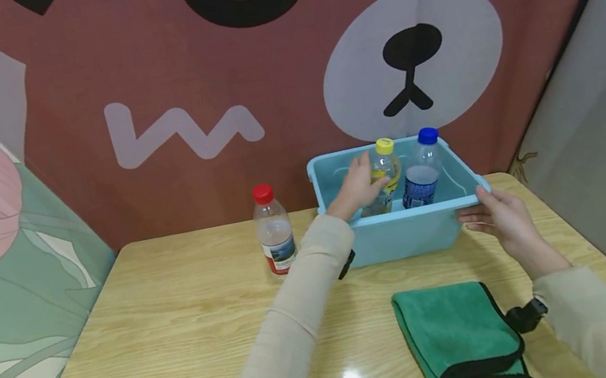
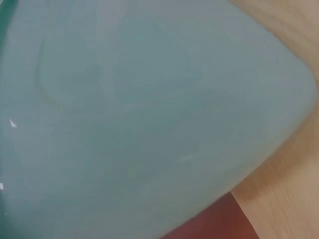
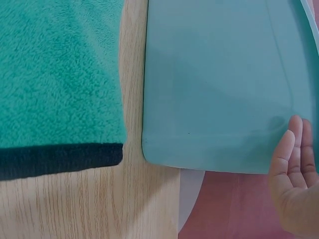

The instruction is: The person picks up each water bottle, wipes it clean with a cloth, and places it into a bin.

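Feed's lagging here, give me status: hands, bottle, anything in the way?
Left hand grips yellow-capped bottle inside blue bin. Right hand holds bin's near right corner. Blue-capped bottle close alongside in bin; red-capped bottle outside on table.

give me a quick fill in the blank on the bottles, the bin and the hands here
1. The left hand grips the bottle with the ______ cap inside the blue bin.
2. The bottle standing on the table outside the bin has a ______ cap.
3. The right hand holds the bin at its near ______ corner.
4. The folded cloth in front of the bin is ______ with a black edge.

Missing words: yellow; red; right; green
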A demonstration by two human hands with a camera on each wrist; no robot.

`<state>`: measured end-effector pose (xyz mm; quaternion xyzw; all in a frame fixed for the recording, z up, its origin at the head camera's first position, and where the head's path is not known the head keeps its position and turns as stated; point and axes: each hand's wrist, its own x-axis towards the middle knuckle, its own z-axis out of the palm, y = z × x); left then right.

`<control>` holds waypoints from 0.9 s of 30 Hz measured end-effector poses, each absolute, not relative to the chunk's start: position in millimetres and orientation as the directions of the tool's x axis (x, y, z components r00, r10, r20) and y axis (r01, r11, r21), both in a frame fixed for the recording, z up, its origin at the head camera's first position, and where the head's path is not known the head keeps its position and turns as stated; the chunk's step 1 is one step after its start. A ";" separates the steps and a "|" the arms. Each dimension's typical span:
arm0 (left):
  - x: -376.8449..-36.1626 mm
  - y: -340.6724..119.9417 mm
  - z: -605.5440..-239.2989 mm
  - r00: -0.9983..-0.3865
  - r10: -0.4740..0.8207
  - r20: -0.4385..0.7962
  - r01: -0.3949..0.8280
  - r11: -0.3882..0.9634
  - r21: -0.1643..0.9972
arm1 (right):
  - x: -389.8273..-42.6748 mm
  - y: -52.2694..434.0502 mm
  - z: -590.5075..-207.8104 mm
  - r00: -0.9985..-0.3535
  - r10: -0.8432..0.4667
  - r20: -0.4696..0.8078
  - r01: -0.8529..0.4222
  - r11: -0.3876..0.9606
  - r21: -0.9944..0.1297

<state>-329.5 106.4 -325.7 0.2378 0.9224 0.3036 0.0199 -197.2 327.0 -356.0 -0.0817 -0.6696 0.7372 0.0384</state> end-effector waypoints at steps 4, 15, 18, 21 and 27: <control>-328.8 105.3 -325.5 -0.889 0.446 0.108 0.423 0.706 0.569 | -196.9 326.6 -356.1 -0.984 0.167 -0.063 0.048 -0.093 -0.995; -326.6 99.3 -320.4 -0.902 0.426 0.075 0.389 0.722 0.572 | -197.1 325.0 -356.2 -0.985 0.160 -0.069 0.054 -0.096 -0.994; -324.7 97.1 -318.8 -0.908 0.413 0.067 0.376 0.735 0.564 | -197.8 324.1 -356.9 -0.987 0.150 -0.057 0.045 -0.083 -0.996; -319.7 97.0 -316.0 -0.916 0.396 0.062 0.364 0.755 0.546 | -202.2 329.4 -363.0 -0.988 0.148 -0.036 0.031 -0.037 -0.999; -307.9 96.6 -309.6 -0.915 0.386 0.117 0.386 0.757 0.527 | -230.8 369.8 -406.6 -0.987 0.159 -0.017 0.006 -0.068 -0.998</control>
